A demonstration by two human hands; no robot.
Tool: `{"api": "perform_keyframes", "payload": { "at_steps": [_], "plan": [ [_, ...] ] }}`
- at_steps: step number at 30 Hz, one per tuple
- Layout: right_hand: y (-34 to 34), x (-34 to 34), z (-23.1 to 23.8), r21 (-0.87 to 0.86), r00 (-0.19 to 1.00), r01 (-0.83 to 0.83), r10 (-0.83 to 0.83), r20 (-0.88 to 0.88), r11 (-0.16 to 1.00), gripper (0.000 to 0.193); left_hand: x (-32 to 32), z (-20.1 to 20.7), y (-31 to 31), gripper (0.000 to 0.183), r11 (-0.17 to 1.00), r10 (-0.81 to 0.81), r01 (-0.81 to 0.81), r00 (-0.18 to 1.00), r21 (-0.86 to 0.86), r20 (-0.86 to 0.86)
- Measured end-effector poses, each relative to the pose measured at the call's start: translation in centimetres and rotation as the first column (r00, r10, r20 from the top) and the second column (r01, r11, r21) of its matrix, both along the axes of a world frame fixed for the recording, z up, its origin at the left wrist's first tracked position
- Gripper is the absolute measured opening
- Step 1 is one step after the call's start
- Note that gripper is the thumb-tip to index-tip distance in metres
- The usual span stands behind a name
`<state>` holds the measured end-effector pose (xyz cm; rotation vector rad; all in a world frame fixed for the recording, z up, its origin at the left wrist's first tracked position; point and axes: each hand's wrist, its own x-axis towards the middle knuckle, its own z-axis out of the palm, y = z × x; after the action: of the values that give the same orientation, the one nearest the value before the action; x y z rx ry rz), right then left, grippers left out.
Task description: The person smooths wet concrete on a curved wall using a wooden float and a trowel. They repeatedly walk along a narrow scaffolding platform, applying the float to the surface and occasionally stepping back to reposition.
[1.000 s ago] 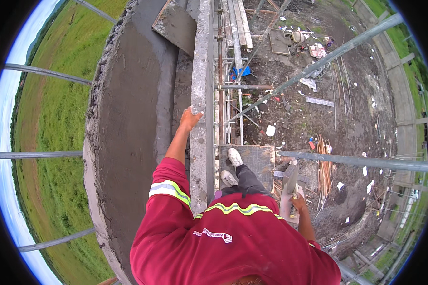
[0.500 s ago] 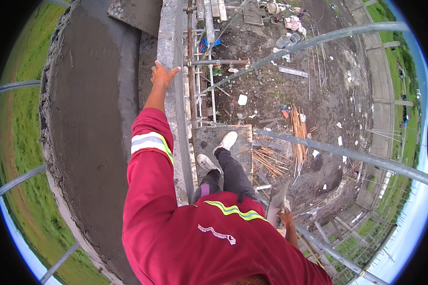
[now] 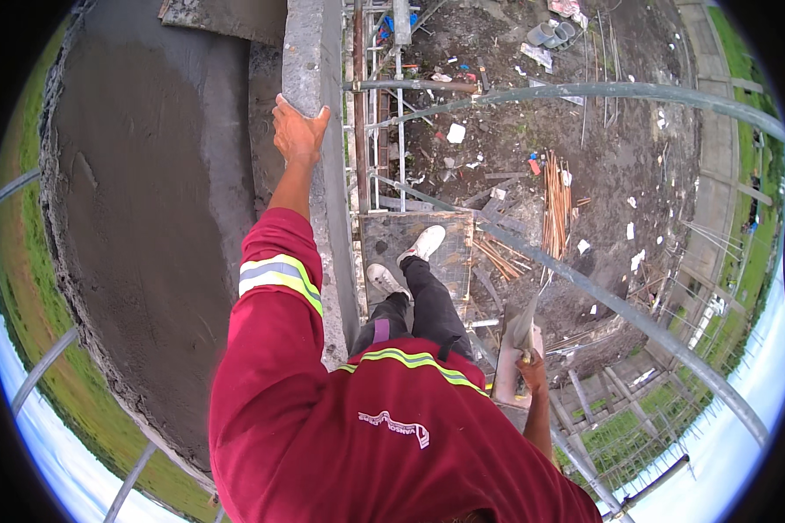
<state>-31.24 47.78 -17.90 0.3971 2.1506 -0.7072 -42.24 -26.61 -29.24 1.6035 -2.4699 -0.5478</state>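
My left hand [image 3: 298, 132] rests on the top of a narrow grey concrete wall [image 3: 312, 52], thumb spread from the fingers. At my right side, my right hand [image 3: 533, 373] is closed on the handle of a trowel [image 3: 523, 331], its pointed grey blade directed away from me. A flat, pale, mortar-smeared board [image 3: 512, 390] shows beside that hand; whether the hand holds it too, I cannot tell. My white shoes [image 3: 426, 242] stand on a stained scaffold platform [image 3: 458, 228] right of the wall.
Left of the wall lies a wide surface of wet grey mortar [image 3: 139, 174] with a board [image 3: 227, 19] at its far end. Metal scaffold pipes [image 3: 619, 301] cross on the right. Far below are muddy ground, wooden sticks [image 3: 556, 209] and buckets [image 3: 549, 37].
The view has shifted slightly, so the wall and ground sit differently in it. My left hand stays on the wall. My right hand and the trowel show a little higher and more fully.
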Motion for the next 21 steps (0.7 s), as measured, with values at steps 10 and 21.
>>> {"api": "perform_keyframes", "payload": {
  "at_steps": [10,21],
  "plan": [
    [-7.9,-8.9,2.7,0.018,0.991,0.021,-0.019,-0.134,1.000,0.044,-0.4,0.5,0.0,0.099,0.998,0.022,-0.021,0.999,0.053,-0.024],
    [-10.8,-8.6,4.6,-0.102,0.912,0.130,-0.159,-0.379,0.986,0.040,-0.5,1.1,-0.1,0.101,0.998,0.026,-0.025,0.999,0.062,-0.023]
  ]
}}
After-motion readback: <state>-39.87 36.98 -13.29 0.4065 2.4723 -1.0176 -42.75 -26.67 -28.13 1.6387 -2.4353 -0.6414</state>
